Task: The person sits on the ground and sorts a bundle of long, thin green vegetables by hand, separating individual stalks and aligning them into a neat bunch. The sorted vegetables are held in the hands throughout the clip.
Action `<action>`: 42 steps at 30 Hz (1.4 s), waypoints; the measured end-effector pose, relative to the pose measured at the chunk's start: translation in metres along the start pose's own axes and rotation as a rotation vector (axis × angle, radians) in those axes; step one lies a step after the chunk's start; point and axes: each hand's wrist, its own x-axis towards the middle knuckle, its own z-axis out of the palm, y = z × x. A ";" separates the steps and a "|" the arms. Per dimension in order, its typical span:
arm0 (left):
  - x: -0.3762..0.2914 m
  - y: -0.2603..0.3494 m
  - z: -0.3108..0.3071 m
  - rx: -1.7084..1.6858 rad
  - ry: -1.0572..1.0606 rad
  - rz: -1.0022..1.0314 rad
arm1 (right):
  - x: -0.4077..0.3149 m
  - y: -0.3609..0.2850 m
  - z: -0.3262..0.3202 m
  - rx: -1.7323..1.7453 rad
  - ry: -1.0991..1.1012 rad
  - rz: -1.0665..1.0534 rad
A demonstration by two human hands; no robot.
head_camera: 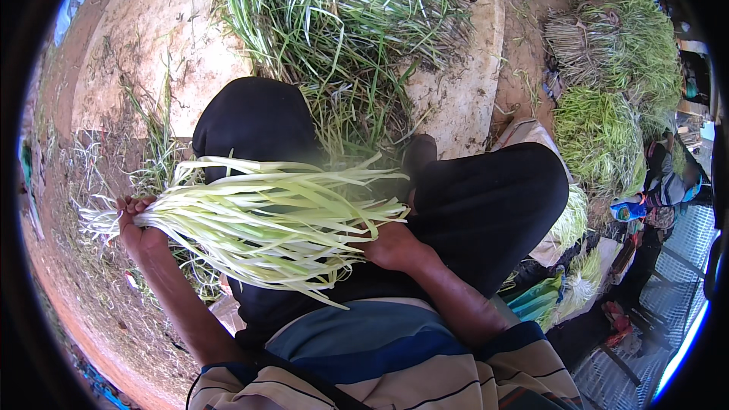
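A bundle of pale yellow-green, chive-like leaves [267,210] lies sideways across my lap. My left hand [141,230] is closed around its narrow white end, with thin roots [97,221] sticking out beyond the fist on the left. From there the leaves fan out to the right. My right hand [393,245] is at the leaf tips, its fingers partly hidden beneath them, so whether it grips any is unclear. In front of my knees a large heap of long green leaves [353,17] rests on a dirty pale sheet [467,85].
Bundled greens [598,136] and a stack with brownish stalks [581,45] stand at the right. Farther right sits another person [666,182]. Pale leaves [581,285] lie beside a teal plastic wrap [535,299]. Leaf scraps [131,319] litter the earth floor at the left.
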 end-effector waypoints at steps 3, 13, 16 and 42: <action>-0.001 -0.001 0.001 0.002 -0.011 -0.007 | 0.001 0.000 0.000 -0.029 -0.022 0.007; 0.005 -0.003 0.000 0.000 0.016 -0.005 | -0.001 0.013 0.008 0.067 0.041 0.010; 0.004 -0.005 0.002 0.001 0.026 -0.003 | -0.002 0.009 0.003 0.082 0.020 -0.001; 0.004 -0.007 -0.003 0.005 0.017 -0.009 | 0.000 0.004 0.005 0.108 0.155 -0.160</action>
